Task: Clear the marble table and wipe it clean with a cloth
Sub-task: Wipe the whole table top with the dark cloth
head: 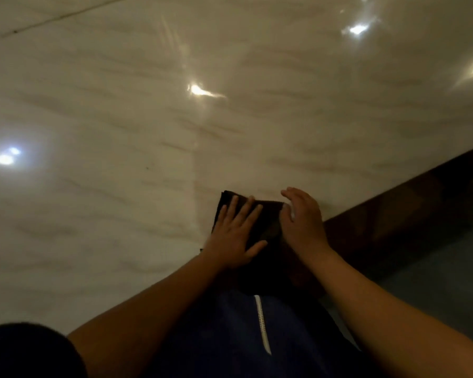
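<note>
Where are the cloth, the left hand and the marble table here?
cloth [269, 222]: head view, its uncovered dark middle.
left hand [234, 237]: head view, back of the hand.
marble table [120, 118]: head view, bare glossy top.

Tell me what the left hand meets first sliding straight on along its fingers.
Beyond the cloth, only bare marble table: the left hand has a free way, as far as shown.

Hands at dark cloth, marble table

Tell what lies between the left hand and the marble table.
The dark cloth lies there, flat under the left hand, as the head view shows.
</note>
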